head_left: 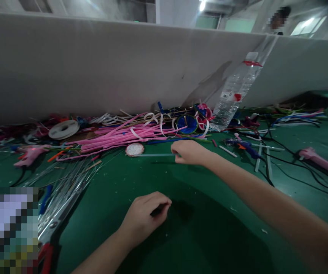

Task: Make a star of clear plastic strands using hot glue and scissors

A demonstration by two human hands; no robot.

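My right hand (191,152) is closed in a fist around one end of a translucent glue stick (158,155). The stick points left, its far end beside a small round white disc (134,149) with a reddish rim. Nearer to me, my left hand (147,217) is over the green table, thumb and index finger pinched together. Anything between those fingertips is too small to make out. Beyond my right hand lies a bundle of pink fuzzy stems (118,137).
A clear plastic bottle (232,95) leans by the grey partition (95,68). Pink glue guns lie left (32,154) and right (320,160), with black cables. Red-handled scissors (54,224) and thin wires (67,182) lie at left. A white spool (63,130) is behind.
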